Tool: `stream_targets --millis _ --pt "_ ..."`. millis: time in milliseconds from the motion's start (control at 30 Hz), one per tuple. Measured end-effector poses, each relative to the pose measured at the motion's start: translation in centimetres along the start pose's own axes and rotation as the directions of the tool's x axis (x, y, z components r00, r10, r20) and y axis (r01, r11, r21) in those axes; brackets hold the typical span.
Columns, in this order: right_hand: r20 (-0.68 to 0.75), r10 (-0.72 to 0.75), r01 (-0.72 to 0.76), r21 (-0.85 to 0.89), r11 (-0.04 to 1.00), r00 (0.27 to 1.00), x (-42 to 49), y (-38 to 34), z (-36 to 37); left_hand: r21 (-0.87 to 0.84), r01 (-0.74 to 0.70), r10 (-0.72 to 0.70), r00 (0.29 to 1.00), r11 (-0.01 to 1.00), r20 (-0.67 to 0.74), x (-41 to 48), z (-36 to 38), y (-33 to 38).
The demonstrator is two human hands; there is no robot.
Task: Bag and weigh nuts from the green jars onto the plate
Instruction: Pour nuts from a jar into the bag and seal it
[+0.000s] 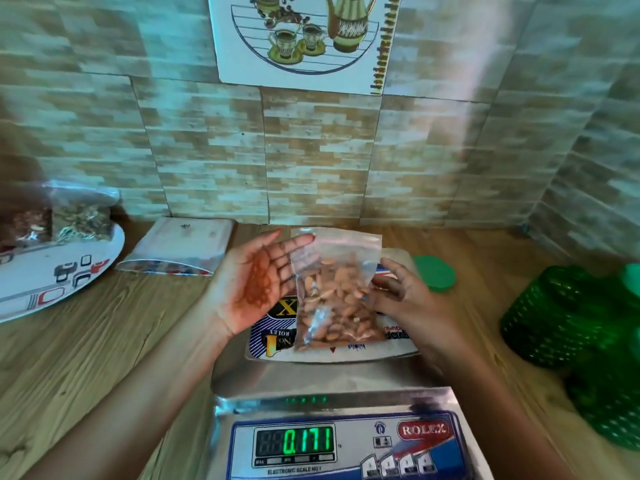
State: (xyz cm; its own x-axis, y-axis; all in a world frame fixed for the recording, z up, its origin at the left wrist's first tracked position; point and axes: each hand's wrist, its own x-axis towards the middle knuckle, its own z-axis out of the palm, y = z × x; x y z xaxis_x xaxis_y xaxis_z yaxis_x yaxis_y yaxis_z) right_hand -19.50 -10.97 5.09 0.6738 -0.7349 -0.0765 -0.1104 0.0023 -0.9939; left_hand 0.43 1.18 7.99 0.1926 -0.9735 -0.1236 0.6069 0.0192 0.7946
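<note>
A clear zip bag of almonds (334, 299) lies on the pan of the electronic scale (332, 368), whose green display (308, 441) reads 0.171. My left hand (258, 282) is palm up just left of the bag, fingers straight, fingertips near the bag's top left corner. To the right of the bag, my right hand (403, 292) has its fingers spread, touching or nearly touching the bag's edge. The white patterned plate (59, 282) sits at far left and carries two filled bags (65, 216). Green jars (581, 320) stand at the right.
A green lid (434, 273) lies behind the scale on the wooden counter. A stack of empty clear bags (183, 247) rests between the plate and the scale. The tiled wall runs close behind everything.
</note>
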Motion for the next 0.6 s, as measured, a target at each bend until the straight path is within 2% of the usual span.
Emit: stream_targets --millis 133,267,367,467,533,600 --pt "0.169 -0.082 0.093 -0.057 0.994 0.982 -0.5 0.1 0.1 -0.055 -0.076 0.079 0.996 0.996 0.044 -1.5 1.4 0.0" --pt "0.199 -0.165 0.172 -0.021 0.985 0.966 -0.9 0.4 0.5 -0.005 -0.153 0.153 0.987 0.988 0.054 -2.7 2.2 -0.4" --pt "0.174 -0.206 0.212 -0.014 0.977 0.963 -1.1 0.4 0.7 0.152 -0.255 0.255 0.967 0.955 0.023 -3.5 2.9 -1.3" --pt "0.149 -0.226 0.235 -0.040 0.971 0.963 -1.4 0.8 0.8 0.398 -0.354 0.407 0.912 0.846 -0.054 -3.8 2.9 -2.9" --pt "0.135 -0.242 0.250 -0.046 0.967 0.961 -1.7 0.9 0.9 0.513 -0.330 0.411 0.910 0.792 -0.049 -3.8 2.4 -4.2" --pt "0.141 -0.276 0.286 -0.053 0.957 0.951 -1.9 1.1 0.8 0.612 -0.284 0.352 0.936 0.738 0.010 -3.8 1.8 -5.6"
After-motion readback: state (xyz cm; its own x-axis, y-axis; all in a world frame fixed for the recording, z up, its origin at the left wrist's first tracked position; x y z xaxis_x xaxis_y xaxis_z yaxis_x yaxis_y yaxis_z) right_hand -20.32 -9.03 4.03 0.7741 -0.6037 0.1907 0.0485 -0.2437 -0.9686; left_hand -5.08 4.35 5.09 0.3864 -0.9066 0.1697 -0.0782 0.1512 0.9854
